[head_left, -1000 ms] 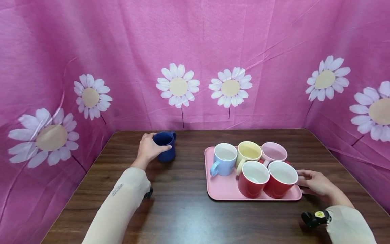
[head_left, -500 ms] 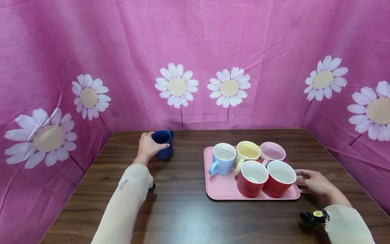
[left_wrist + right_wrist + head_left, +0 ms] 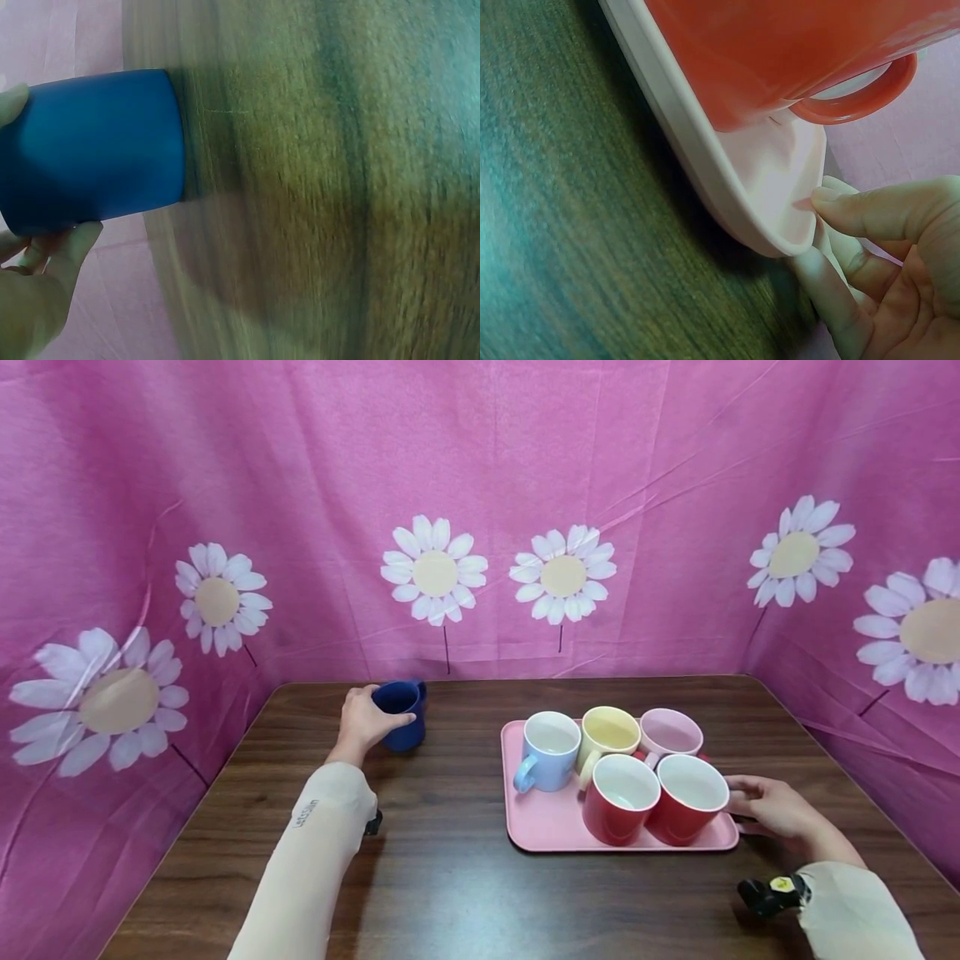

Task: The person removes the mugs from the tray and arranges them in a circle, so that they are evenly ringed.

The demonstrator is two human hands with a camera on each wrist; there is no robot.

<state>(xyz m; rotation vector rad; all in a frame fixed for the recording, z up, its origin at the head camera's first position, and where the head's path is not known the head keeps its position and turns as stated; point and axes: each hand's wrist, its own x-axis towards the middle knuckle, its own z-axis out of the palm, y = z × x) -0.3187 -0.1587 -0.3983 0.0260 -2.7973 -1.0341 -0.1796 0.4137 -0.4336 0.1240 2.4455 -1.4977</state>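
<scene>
My left hand [image 3: 365, 720] grips a dark blue mug [image 3: 405, 731] at the back left of the table, thumb on one side and fingers on the other. The mug stands upright, its handle turned away to the back right. In the left wrist view the blue mug [image 3: 97, 150] shows its plain side between the thumb and fingers. At the right, my right hand [image 3: 783, 814] pinches the right edge of a pink tray [image 3: 543, 827]. The right wrist view shows the thumb over the tray's rim [image 3: 697, 161] and fingers outside and below it, near a red mug [image 3: 795, 52].
The tray carries a light blue mug [image 3: 551, 768], a yellow mug [image 3: 609, 739], a pink mug [image 3: 672, 739] and two red mugs in front, a left one [image 3: 613, 818] and a right one [image 3: 678, 818]. A pink flowered cloth [image 3: 487, 460] hangs behind the wooden table [image 3: 465, 893].
The head view has shifted slightly. My left hand and the blue mug have moved a little back and left early on, then stayed. The right hand stays at the tray's edge.
</scene>
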